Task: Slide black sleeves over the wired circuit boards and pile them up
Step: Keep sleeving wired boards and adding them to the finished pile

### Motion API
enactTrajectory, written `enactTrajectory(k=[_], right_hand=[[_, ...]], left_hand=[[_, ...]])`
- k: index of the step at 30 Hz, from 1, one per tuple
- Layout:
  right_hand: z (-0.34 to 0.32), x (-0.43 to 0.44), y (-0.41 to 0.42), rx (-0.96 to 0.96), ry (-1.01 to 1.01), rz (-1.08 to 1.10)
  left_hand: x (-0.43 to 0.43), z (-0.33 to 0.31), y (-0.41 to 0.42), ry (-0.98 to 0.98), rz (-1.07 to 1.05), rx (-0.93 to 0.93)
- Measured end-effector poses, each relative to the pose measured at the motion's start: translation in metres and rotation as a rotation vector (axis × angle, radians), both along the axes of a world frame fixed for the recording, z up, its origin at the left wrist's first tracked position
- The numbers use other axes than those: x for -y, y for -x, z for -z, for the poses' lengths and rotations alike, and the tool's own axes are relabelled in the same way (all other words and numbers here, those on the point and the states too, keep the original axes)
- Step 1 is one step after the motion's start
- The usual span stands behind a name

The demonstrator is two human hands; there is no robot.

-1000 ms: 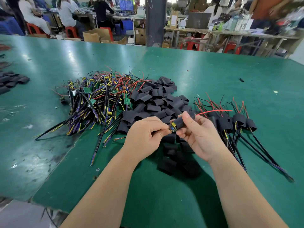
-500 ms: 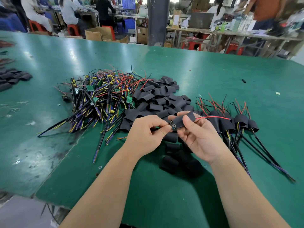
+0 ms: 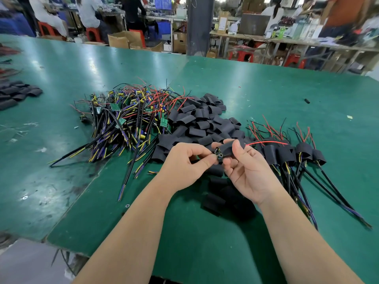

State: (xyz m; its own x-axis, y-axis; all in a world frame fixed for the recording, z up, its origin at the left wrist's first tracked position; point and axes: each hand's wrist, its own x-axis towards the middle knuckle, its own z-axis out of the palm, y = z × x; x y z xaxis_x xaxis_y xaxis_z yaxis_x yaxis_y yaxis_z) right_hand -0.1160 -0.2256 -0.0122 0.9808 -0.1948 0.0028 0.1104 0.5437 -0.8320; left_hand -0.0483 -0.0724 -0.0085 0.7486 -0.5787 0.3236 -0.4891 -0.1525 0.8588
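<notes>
My right hand (image 3: 246, 171) pinches a black sleeve (image 3: 228, 148) between thumb and fingers; a red wire (image 3: 266, 142) sticks out of its far end to the right. My left hand (image 3: 184, 165) pinches the circuit board's end (image 3: 219, 155) that shows at the sleeve's near opening. Behind the hands lies a heap of loose black sleeves (image 3: 201, 121). To its left sits a tangle of wired boards without sleeves (image 3: 127, 119). To the right lies a pile of sleeved boards (image 3: 287, 152) with cables trailing toward me.
The green table (image 3: 266, 93) carries several more black sleeves (image 3: 16, 93) at the far left edge and a small black bit (image 3: 307, 101) at the right. People sit at benches beyond the table. The table's near edge (image 3: 61, 249) runs below my forearms.
The sleeve has slid further over the board, so less of the board shows. The camera has tilted down a little.
</notes>
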Motion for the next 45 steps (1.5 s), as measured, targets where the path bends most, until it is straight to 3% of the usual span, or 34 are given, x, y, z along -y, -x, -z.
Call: enactTrajectory(k=[8, 16, 19, 22, 24, 26, 27, 28, 31, 33, 36, 39, 42, 45], right_hand=[[0.001, -0.004, 0.000, 0.026, 0.195, 0.025], [-0.012, 0.001, -0.002, -0.015, -0.147, 0.182], [-0.026, 0.029, 0.008, -0.002, -0.214, 0.416], [-0.030, 0.052, 0.022, -0.002, 0.069, 0.726], [-0.028, 0.063, 0.027, -0.242, 0.569, 0.953], [-0.023, 0.068, 0.027, -0.579, 1.049, 1.009], [-0.022, 0.068, 0.027, -0.681, 1.176, 0.989], [-0.022, 0.066, 0.027, -0.700, 1.231, 0.980], [-0.021, 0.053, 0.022, -0.422, 1.244, 0.906], [-0.018, 0.046, 0.017, -0.354, 1.264, 0.758], [-0.007, 0.045, 0.013, -0.496, 1.384, 0.556], [-0.005, 0.050, 0.012, -0.565, 1.404, 0.620], [-0.005, 0.054, 0.012, -0.590, 1.372, 0.674], [-0.001, 0.056, 0.012, -0.635, 1.361, 0.652]], left_hand=[[0.003, 0.007, -0.004, -0.023, -0.101, 0.015], [0.003, 0.000, -0.001, 0.356, -0.109, -0.259], [-0.003, 0.002, -0.012, 0.291, -0.400, -0.197], [-0.016, 0.011, -0.027, -0.073, -0.675, 0.084], [-0.021, 0.020, -0.035, -0.336, -0.702, 0.163], [-0.023, 0.024, -0.038, -0.513, -0.720, 0.137], [-0.023, 0.025, -0.040, -0.563, -0.721, 0.123], [-0.023, 0.026, -0.041, -0.600, -0.714, 0.126], [-0.022, 0.027, -0.045, -0.640, -0.714, 0.195], [-0.024, 0.026, -0.046, -0.583, -0.707, 0.185], [-0.026, 0.026, -0.048, -0.455, -0.676, 0.153], [-0.026, 0.025, -0.044, -0.362, -0.749, 0.244], [-0.026, 0.019, -0.038, -0.355, -0.942, 0.335], [-0.024, 0.012, -0.041, -0.466, -0.983, 0.329]])
